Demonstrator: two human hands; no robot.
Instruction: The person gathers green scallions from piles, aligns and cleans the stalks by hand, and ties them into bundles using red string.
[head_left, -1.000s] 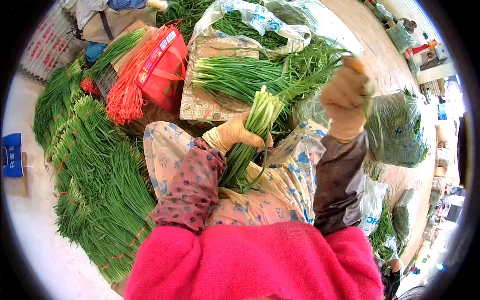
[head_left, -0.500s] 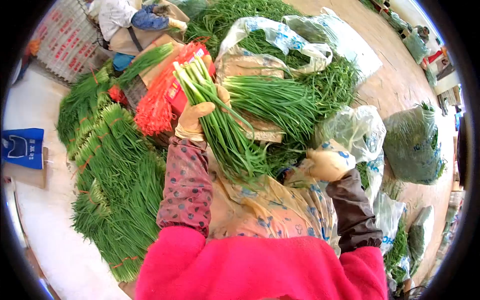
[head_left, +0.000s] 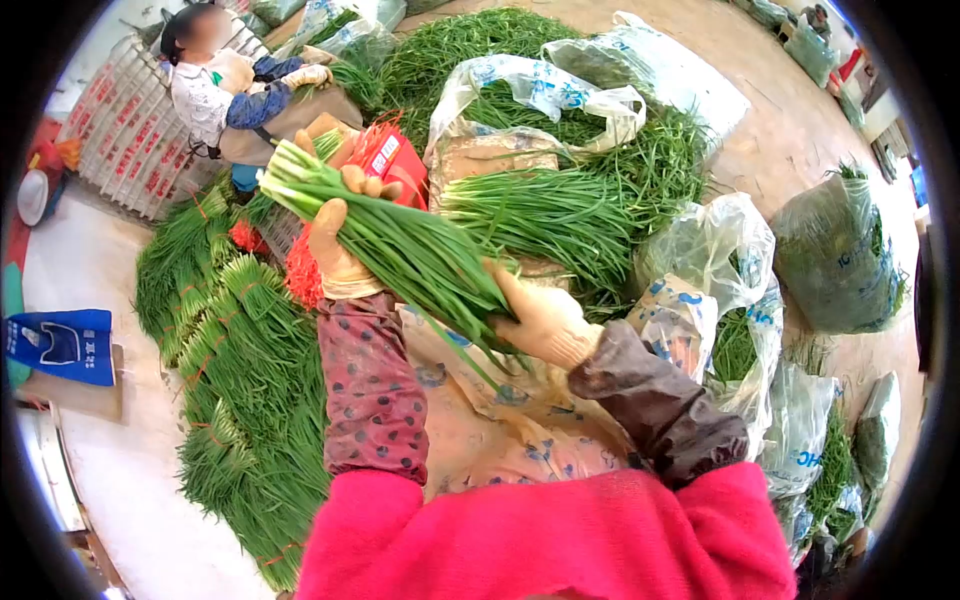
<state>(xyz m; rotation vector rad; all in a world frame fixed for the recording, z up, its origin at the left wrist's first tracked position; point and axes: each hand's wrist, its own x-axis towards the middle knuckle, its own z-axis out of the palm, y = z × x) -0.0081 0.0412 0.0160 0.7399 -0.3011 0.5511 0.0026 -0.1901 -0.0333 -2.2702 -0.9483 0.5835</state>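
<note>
A bunch of garlic chives (head_left: 425, 245) lies slantwise before me, pale stem ends at upper left and green leaves at lower right. My left hand (head_left: 343, 240), gloved, is closed round it near the stems. My right hand (head_left: 545, 318), also gloved, grips the leaf end, its fingers partly hidden behind the leaves. Just beyond, a loose pile of garlic chives (head_left: 545, 215) rests on a brown board (head_left: 495, 152). Red ties (head_left: 302, 268) hang beside a red box (head_left: 400, 170) behind my left hand.
Tied bundles of chives (head_left: 255, 400) are stacked at left. A co-worker (head_left: 225, 85) sits at upper left by stacked white crates (head_left: 130, 125). Plastic bags of greens (head_left: 840, 255) stand at right. A blue bag (head_left: 62, 345) lies at far left. A plastic apron (head_left: 500, 430) covers my lap.
My right hand has moved up and left from beside my lap and taken hold of the leaf end. The bunch has tilted leftward in my left hand. More of the co-worker shows.
</note>
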